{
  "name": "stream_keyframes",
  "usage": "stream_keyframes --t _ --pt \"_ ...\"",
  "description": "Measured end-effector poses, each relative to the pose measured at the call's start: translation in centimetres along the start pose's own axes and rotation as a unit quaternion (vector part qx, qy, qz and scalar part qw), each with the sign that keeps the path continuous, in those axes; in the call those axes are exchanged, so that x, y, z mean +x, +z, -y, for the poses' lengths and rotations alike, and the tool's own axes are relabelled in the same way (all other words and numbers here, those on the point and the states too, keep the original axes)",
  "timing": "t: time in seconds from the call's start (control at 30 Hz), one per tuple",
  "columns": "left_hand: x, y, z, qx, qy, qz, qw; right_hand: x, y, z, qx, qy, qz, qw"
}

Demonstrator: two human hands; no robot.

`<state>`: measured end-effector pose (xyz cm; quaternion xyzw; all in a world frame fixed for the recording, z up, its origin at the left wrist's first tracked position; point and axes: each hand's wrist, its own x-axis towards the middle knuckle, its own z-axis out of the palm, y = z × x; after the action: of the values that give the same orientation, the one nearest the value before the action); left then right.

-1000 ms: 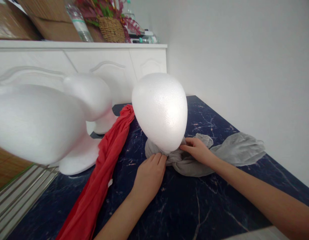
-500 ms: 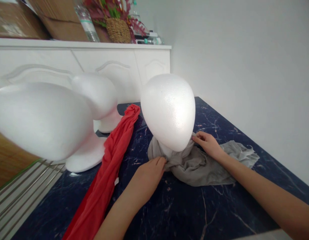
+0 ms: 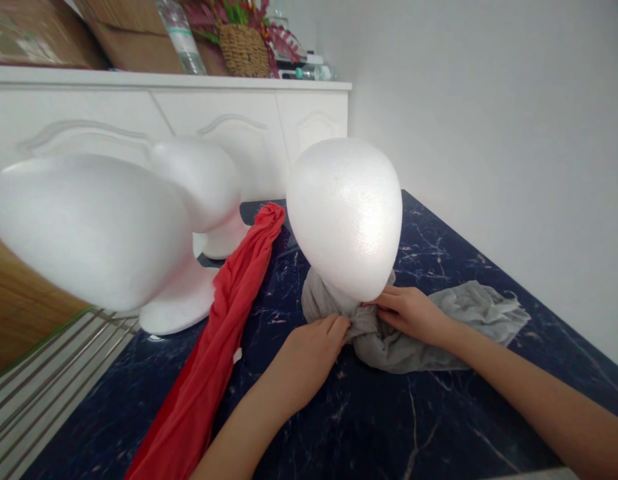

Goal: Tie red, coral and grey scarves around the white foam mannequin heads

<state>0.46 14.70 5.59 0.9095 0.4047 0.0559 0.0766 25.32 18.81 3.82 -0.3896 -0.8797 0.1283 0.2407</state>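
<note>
A white foam mannequin head [image 3: 345, 217] stands on the dark marble table [image 3: 389, 427], with a grey scarf [image 3: 453, 323] bunched round its base and trailing to the right. My left hand [image 3: 309, 353] pinches the grey cloth at the near left of the base, fingers closed. My right hand [image 3: 409, 312] grips the same cloth just under the head on the right. A red scarf [image 3: 223, 320] lies in a long strip to the left of my left arm.
Two more foam heads stand at left, a large near one [image 3: 89, 230] and a smaller one [image 3: 199, 183] behind. A white cabinet [image 3: 239, 133] at the back carries a wicker basket [image 3: 245, 50] and bottles. A white wall runs along the right.
My right hand moved back in from the right side of the base to just under the head, gathering the grey scarf closer. My left hand stayed on the cloth.
</note>
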Motion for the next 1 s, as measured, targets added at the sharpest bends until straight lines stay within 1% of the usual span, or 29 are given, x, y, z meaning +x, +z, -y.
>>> stream_keyframes --t 0.1,0.23,0.33,0.47,0.57,0.63,0.77,0.83,0.93,1.0 --pt "-0.4 -0.7 0.0 -0.030 -0.003 0.022 0.999 -0.2 -1.2 -0.8 -0.003 0.011 -0.004 1.000" --pt "-1.1 -1.6 0.9 -0.058 -0.034 0.048 0.997 -0.6 -2.8 -2.1 -0.014 0.044 -0.036 0.998" --pt "-1.6 -2.1 1.8 -0.068 -0.075 0.062 0.993 -0.7 -3.5 -3.0 -0.008 0.053 -0.049 0.997" --pt "-2.4 -2.8 2.9 -0.098 -0.139 0.070 0.983 -0.8 -4.2 -4.0 -0.005 0.051 -0.042 0.998" --pt "-2.9 -3.3 3.6 -0.118 -0.169 0.069 0.976 -1.1 -5.0 -4.8 -0.006 0.054 -0.036 0.998" --pt "-3.1 -3.6 4.1 -0.116 -0.185 0.068 0.974 -1.3 -5.7 -5.5 0.005 0.056 -0.042 0.998" --pt "-3.3 -3.8 5.3 -0.073 -0.215 0.062 0.972 -2.2 -7.0 -7.4 0.019 0.067 -0.072 0.995" --pt "-3.3 -3.8 5.9 -0.029 -0.248 0.056 0.967 -2.8 -7.3 -8.7 0.022 0.089 -0.074 0.993" --pt "-3.2 -3.6 6.7 0.046 -0.302 0.038 0.951 -3.7 -7.3 -10.7 0.009 0.123 -0.070 0.990" --pt "-3.0 -3.3 6.7 0.081 -0.317 0.012 0.945 -4.0 -7.1 -11.6 -0.006 0.134 -0.064 0.989"
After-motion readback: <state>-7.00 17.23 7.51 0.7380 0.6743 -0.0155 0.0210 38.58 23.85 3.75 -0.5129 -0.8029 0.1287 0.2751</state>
